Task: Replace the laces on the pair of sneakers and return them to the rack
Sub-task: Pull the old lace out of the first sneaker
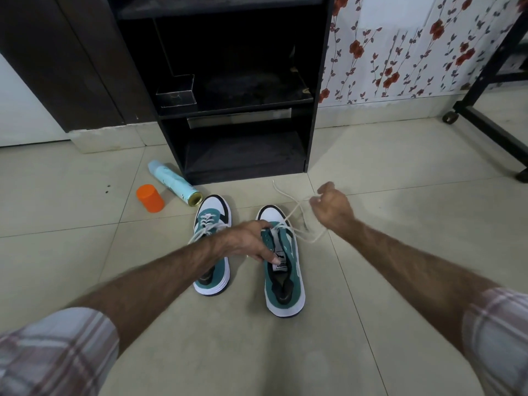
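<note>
Two green and white sneakers stand side by side on the tiled floor, toes pointing at the black rack [317, 90]. The left sneaker [213, 212] is laced with a white lace. My left hand [251, 241] reaches across it and grips the tongue and upper of the right sneaker [284, 278]. My right hand [333, 205] is raised to the right of that shoe and pinches its cream lace [297, 208], which runs taut from the eyelets and loops loosely beside the shoe.
A pale blue spray can [173, 182] lies on the floor left of the rack's foot, with an orange cap [150, 198] standing beside it. A black wheeled frame [485, 121] stands at the right by the flowered wall.
</note>
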